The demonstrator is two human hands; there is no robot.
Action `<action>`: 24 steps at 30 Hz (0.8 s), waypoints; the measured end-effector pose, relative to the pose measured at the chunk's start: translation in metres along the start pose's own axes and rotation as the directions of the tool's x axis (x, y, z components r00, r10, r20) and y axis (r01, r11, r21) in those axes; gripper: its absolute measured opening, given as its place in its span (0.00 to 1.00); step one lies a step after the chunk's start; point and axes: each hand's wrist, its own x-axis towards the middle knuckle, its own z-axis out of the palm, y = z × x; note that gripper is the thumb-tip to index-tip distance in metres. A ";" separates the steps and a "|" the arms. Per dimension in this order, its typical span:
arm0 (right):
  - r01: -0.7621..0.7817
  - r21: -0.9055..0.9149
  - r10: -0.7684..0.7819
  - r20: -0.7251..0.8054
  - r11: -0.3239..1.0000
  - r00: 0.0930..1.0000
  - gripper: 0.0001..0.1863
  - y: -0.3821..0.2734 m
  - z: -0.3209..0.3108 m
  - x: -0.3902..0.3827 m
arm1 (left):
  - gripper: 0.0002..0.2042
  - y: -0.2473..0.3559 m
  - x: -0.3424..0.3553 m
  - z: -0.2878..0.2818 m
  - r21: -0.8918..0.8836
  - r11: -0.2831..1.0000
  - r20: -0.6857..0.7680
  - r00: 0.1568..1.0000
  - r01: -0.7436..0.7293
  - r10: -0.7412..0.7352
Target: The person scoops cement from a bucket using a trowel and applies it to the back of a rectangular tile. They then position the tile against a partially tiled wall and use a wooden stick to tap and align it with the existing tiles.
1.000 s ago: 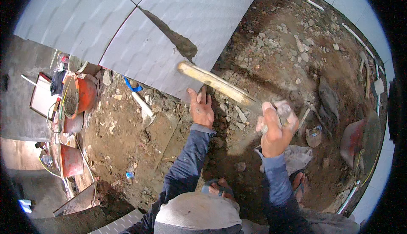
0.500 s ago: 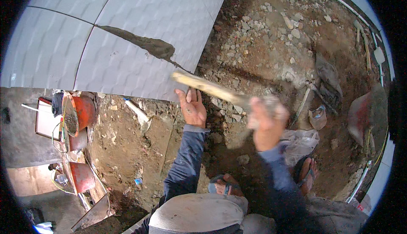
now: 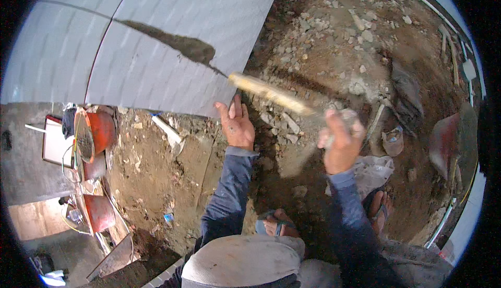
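Note:
Large pale grey-white tiles (image 3: 156, 71) with a wavy texture fill the upper left. A dark wet mortar smear (image 3: 190, 48) runs along a joint towards their outer corner. At the near tile edge is my left hand (image 3: 238, 130), palm up and fingers apart, its fingertips against or just under the edge; it grips nothing. My right hand (image 3: 342, 144) is closed round a tool with a pale wooden handle (image 3: 274, 95). The handle's free end lies over the tile corner; whether it touches is unclear. Motion blur and my fingers hide the tool's other end.
Rubble and bare soil (image 3: 323, 32) lie beyond the tiles. Orange buckets (image 3: 99, 131) stand at the left. A clear plastic bag (image 3: 373, 172) lies near my right foot, with a dark cloth-like piece (image 3: 407, 92) farther off. Long white pipes (image 3: 433, 8) line the right edge.
My right hand and the wooden-handled tool have moved right and slightly away from me, the handle end shifting towards the tile corner. My left hand stays at the tile edge. The view has shifted slightly.

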 end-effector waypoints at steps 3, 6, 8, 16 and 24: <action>-0.036 0.122 0.049 -0.108 0.992 0.993 0.10 -0.015 0.006 0.000 | 0.39 -0.001 0.001 0.007 -0.028 1.000 -0.104 0.995 -0.013 0.010; -0.024 -0.010 0.024 0.070 1.000 0.997 0.11 0.004 0.026 -0.005 | 0.39 -0.008 0.007 -0.004 -0.037 0.999 -0.042 0.999 0.013 -0.015; 0.014 -0.039 -0.012 0.039 0.999 0.999 0.11 0.007 0.018 -0.002 | 0.39 -0.006 0.007 -0.004 -0.037 0.999 -0.076 0.997 0.012 -0.015; 0.235 0.030 -0.235 -0.016 0.971 0.972 0.07 -0.063 0.051 -0.044 | 0.42 -0.003 -0.002 0.005 -0.054 0.998 -0.033 0.999 0.029 -0.031; 0.313 -0.034 -0.310 0.084 0.949 0.947 0.08 -0.097 0.068 -0.049 | 0.43 -0.001 0.000 0.005 -0.115 0.993 -0.101 0.994 0.022 -0.034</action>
